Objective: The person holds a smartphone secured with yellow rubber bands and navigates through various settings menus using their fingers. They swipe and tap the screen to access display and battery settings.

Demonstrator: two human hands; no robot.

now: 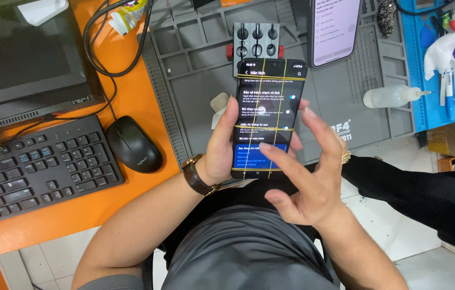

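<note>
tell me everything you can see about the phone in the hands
The phone is a dark slab with its screen lit, showing a dark menu with a blue panel low down. Thin yellow rubber bands cross it lengthwise and crosswise. It is held roughly upright, facing the camera, above the grey work mat. The left hand grips its left edge and back; the right hand has its index fingertip on the lower screen.

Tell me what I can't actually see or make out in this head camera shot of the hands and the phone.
- Back and left edge of the held phone: covered by the left hand.
- Lower right of its screen: hidden behind the right hand.
- Second phone: cut off by the top edge.
- Monitor: cut off at top and left.
- Tools in the blue tray: cut off at the right edge, too crowded to identify.
</note>
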